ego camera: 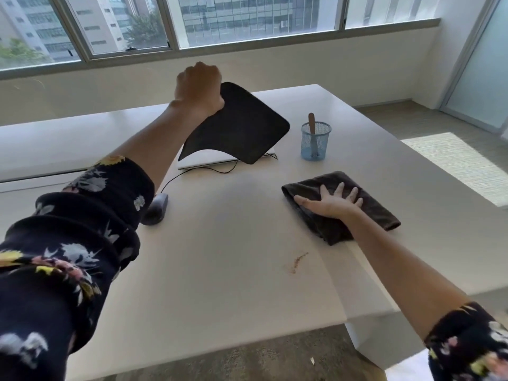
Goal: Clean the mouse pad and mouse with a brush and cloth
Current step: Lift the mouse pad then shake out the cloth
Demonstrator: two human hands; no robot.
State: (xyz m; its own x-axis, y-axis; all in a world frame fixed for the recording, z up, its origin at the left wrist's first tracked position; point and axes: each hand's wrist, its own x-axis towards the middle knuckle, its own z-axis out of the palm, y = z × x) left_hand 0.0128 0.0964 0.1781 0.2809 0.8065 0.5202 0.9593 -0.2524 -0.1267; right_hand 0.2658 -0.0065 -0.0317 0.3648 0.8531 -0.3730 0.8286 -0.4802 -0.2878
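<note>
Brush (311, 122) upright in mesh cup (323, 145) (blue); left hand (199, 89) grips mouse pad (239, 127)

Mouse pad (242, 125) was held up over the far middle of the table (220, 270) by left hand (199, 88), in front of laptop (217, 158). Mouse (156, 209) lay left, nearer than laptop. Cup (315, 143) stood right of laptop, with brush (311, 122) upright in it. Cloth (371, 207) lay nearer, at right, with right hand (332, 202) flat on it.
</note>
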